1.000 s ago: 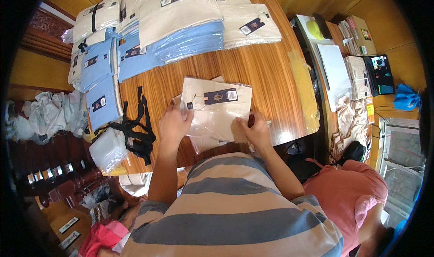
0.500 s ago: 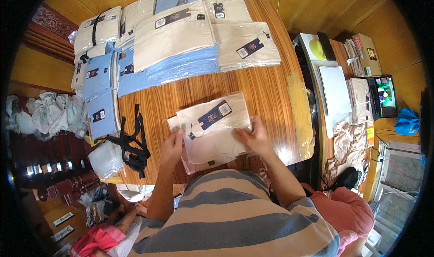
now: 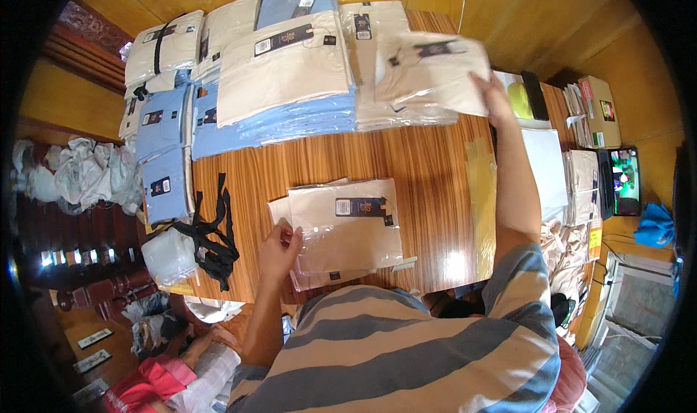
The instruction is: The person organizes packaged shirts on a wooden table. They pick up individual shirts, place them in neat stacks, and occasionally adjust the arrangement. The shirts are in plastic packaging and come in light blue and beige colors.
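Nearest the striped shirt [image 3: 406, 333], the left hand [image 3: 280, 252] is resting at the left edge of the beige packets [image 3: 337, 247], which are lying loosely stacked and slightly askew on the table [image 3: 435, 195]. Its fingers are curling at that edge; can't tell if they're pinching or only touching. A dark tag [image 3: 363, 207] is lying across the upper right of the top packet. Off to the left, black straps [image 3: 214, 250] are lying in a tangle beside clear bags [image 3: 165, 255].

Farther out, the right hand [image 3: 496, 104] is holding a cream packet [image 3: 433, 79] by its right edge, fingers clamped on it, over the table's far right corner. Packet's blurring; can't tell if its underside is touching the packets below. Left of it, blue packets [image 3: 290, 121] are sitting piled under a beige one.

Handling, judging by looks: light, soft folded cloth, likely sagging if pinched at one corner; the glossy wrap is probably being slippery. Best hold: thumb on top, fingers under a side edge, clear of the tag and its thin loop. Nothing's looking fragile, but the wrap could be creasing easily.
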Tool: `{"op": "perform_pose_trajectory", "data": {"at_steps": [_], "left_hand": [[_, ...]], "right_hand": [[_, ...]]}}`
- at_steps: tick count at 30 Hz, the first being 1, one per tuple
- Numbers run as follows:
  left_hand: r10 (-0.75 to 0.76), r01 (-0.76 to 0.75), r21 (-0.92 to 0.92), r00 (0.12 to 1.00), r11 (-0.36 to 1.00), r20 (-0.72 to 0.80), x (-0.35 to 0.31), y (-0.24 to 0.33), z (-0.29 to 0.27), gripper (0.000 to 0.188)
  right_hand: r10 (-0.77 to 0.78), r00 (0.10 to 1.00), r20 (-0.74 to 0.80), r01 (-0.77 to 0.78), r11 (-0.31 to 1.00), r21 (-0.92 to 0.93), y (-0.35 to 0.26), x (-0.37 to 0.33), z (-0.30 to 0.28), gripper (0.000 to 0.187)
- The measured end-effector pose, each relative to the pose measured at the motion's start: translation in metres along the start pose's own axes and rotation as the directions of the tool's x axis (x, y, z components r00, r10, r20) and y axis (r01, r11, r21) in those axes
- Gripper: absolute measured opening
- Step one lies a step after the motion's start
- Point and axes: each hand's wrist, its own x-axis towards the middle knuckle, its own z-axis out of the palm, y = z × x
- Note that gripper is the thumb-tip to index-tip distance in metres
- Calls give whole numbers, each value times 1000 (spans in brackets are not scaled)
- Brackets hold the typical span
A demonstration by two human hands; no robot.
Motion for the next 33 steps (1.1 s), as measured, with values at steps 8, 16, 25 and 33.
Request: {"op": "perform_pose_trajectory", "data": {"at_steps": [8,16,25,33], "left_hand": [[-58,54,134,998,990,29,-9,-2,5,47],[74,-62,-144,994,988,82,-8,-17,3,41],[185,-165,-117,962,979,199,8,-30,3,40],[413,-259,-417,846,871,337,29,-74,5,51]], "right_hand": [[-389,921,-26,267,676,-687,87,41,36,60],[-163,977,-136,98,915,-392,137,-201,75,38],[110,992,-55,-123,925,-361,170,-381,114,32],[77,977,-201,-140,936,-322,157,-418,161,29]]}}
